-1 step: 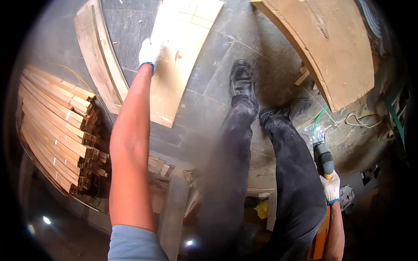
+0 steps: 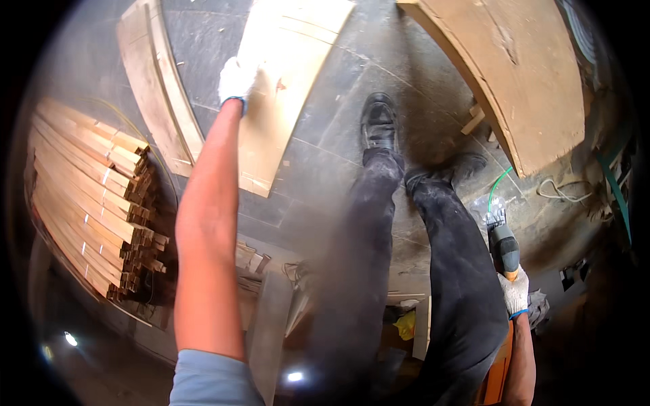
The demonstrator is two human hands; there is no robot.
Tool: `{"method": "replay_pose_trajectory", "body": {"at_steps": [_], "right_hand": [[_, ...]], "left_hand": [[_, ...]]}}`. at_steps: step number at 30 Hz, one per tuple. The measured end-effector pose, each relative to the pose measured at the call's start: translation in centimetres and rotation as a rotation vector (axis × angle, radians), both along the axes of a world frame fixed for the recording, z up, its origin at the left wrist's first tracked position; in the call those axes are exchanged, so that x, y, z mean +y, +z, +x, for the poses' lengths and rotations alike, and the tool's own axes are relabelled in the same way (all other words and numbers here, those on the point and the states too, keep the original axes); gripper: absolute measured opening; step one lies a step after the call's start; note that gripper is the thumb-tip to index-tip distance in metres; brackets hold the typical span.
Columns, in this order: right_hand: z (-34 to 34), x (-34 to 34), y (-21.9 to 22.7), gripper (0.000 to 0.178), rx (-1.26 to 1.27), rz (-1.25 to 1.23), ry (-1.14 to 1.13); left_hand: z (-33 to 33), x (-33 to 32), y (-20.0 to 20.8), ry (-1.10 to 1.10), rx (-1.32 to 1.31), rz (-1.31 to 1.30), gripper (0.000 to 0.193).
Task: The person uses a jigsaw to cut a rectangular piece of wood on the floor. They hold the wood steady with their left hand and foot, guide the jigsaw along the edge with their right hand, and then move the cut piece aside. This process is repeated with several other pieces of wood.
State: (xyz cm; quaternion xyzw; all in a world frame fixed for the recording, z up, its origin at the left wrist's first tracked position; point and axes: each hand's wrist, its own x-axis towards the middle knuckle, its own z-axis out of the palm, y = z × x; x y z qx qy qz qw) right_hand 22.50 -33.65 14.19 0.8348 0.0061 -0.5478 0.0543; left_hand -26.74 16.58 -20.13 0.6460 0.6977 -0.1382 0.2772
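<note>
My left hand [image 2: 235,80], in a white glove with a blue cuff, reaches far forward. It grips the left edge of a long pale wooden board [image 2: 288,101] with pencil lines and a reddish knot; glare washes out its fingers. Low on the right, my gloved right hand [image 2: 514,291] is wrapped round the rear of a handheld power tool [image 2: 504,245] with a dark grey body and a metal front. The tool points forward, beside my right leg and apart from the board. Its exact kind is hard to make out.
Curved planks [image 2: 157,88] lie left of the board. Further left sits a bundled stack of wooden strips [image 2: 84,210]. A large curved wooden piece [image 2: 525,74] rises at the right, near a green cord [image 2: 499,183] and a pale looped cable [image 2: 563,191]. My shoe [image 2: 379,122] stands mid-floor.
The board and my left hand have shifted very slightly to the right, and the glare on the board is stronger. My right hand and the power tool stay where they were.
</note>
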Motion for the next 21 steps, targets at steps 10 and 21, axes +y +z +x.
{"method": "replay_pose_trajectory", "body": {"at_steps": [10,21], "right_hand": [[0.4,4.7,-0.9,0.022,0.027,0.14,-0.012],[1.0,8.0,0.3,0.024,-0.068,0.178,0.055]], "left_hand": [[2.8,-6.8,-2.6,0.011,0.083,-0.128,0.042],[1.1,-11.4,7.9,-0.122,-0.27,-0.357,0.04]]}}
